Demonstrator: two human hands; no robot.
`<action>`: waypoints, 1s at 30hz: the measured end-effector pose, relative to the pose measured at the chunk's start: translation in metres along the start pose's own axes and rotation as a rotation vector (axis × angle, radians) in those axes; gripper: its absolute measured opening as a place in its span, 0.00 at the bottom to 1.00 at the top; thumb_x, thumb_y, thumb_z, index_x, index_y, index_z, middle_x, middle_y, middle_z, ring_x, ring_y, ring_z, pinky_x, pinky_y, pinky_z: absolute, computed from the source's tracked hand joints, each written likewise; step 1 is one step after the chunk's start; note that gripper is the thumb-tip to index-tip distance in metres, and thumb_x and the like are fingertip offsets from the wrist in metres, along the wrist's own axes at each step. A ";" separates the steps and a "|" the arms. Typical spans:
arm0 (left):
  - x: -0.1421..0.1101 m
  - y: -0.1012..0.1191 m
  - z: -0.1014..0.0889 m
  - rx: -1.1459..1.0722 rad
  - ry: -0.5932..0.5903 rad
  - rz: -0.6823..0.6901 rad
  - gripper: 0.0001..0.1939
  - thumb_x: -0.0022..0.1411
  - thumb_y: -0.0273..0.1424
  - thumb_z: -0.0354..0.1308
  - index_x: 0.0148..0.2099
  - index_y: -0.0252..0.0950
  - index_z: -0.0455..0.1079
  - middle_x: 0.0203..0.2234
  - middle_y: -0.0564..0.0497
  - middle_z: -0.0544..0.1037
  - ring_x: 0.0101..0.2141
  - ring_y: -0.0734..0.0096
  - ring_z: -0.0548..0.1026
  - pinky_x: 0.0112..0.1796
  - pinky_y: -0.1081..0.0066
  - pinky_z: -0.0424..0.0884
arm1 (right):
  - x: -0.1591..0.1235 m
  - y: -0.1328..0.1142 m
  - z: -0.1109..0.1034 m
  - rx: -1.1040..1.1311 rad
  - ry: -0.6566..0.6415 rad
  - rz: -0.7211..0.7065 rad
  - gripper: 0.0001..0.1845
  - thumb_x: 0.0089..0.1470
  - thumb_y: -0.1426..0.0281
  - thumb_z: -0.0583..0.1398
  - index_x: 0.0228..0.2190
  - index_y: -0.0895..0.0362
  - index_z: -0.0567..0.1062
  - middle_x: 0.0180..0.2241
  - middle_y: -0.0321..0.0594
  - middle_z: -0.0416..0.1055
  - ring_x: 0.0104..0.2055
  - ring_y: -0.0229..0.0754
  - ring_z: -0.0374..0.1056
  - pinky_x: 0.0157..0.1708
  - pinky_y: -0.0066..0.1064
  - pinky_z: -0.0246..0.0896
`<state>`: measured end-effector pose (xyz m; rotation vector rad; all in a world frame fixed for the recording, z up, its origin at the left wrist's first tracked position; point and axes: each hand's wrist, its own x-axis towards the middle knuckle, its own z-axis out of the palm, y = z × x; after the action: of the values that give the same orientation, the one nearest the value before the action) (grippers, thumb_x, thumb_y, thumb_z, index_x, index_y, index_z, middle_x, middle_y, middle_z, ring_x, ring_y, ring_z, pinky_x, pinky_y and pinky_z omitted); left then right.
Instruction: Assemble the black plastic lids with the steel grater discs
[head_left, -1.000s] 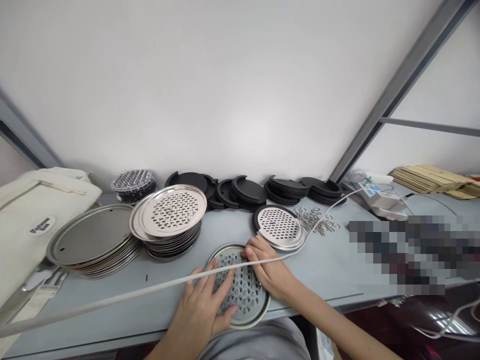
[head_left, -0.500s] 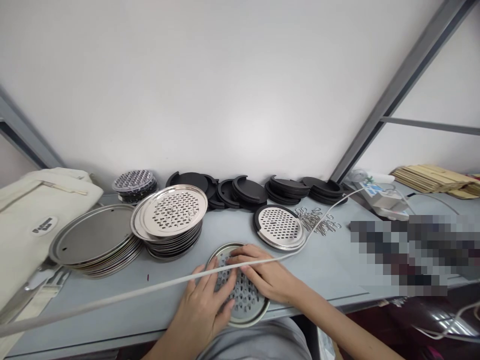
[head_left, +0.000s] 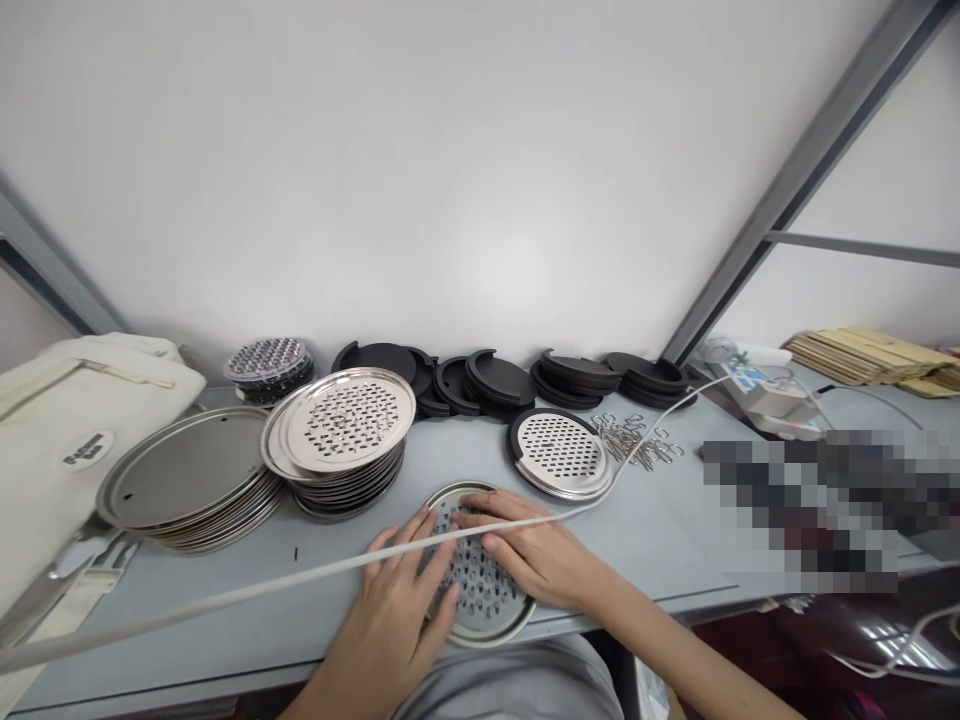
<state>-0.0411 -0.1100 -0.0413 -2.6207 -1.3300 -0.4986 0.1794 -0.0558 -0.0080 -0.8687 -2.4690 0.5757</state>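
Observation:
A round metal grater plate with raised teeth lies on the table's front part, close to my body. My left hand rests over its left rim, fingers stretched and apart, thumb out over the grating face. From the right, my right hand lies across the plate's upper part with its fingers extended. Part of the rim and teeth is hidden under both hands. A white cord crosses the view in front of the hands. Behind the plate sits a perforated metal disc set in a black holder.
Stacked grater plates stand left of centre, beside a stack of plain metal lids. Several black holders line the wall. Loose metal clips lie to the right. A cream bag is at far left; flat cardboard pieces are at right.
My left hand has shifted slightly left and down, its thumb drawn back on the plate. My right hand stays nearly in place.

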 end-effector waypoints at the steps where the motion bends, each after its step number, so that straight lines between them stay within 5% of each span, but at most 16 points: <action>1: 0.000 0.000 0.001 0.002 0.001 -0.001 0.23 0.67 0.31 0.46 0.62 0.33 0.58 0.59 0.40 0.63 0.59 0.55 0.59 0.54 0.55 0.56 | 0.000 0.000 0.000 -0.009 -0.004 -0.009 0.20 0.64 0.68 0.47 0.55 0.51 0.66 0.54 0.40 0.65 0.55 0.42 0.61 0.56 0.36 0.55; 9: -0.001 -0.001 0.004 -0.005 -0.013 0.007 0.23 0.67 0.30 0.46 0.62 0.29 0.57 0.58 0.37 0.64 0.59 0.53 0.59 0.54 0.51 0.58 | 0.000 0.001 0.001 -0.061 -0.009 -0.001 0.18 0.64 0.66 0.47 0.50 0.54 0.71 0.52 0.44 0.66 0.53 0.43 0.62 0.54 0.37 0.58; 18: -0.005 0.003 0.006 -0.176 0.055 -0.156 0.30 0.66 0.33 0.48 0.67 0.34 0.46 0.62 0.37 0.53 0.58 0.55 0.63 0.49 0.64 0.69 | 0.003 -0.003 -0.001 -0.097 -0.050 -0.009 0.18 0.65 0.66 0.46 0.49 0.54 0.70 0.53 0.43 0.66 0.53 0.44 0.62 0.54 0.37 0.57; 30: -0.006 0.002 0.007 -0.283 0.046 -0.214 0.32 0.67 0.32 0.46 0.67 0.32 0.37 0.63 0.34 0.50 0.61 0.55 0.55 0.53 0.60 0.65 | 0.010 -0.004 -0.009 -0.043 -0.083 -0.046 0.18 0.64 0.66 0.48 0.51 0.53 0.69 0.52 0.44 0.66 0.53 0.43 0.62 0.53 0.35 0.58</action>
<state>-0.0413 -0.1136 -0.0501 -2.6727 -1.6439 -0.8289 0.1752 -0.0505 0.0039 -0.8178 -2.5774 0.5550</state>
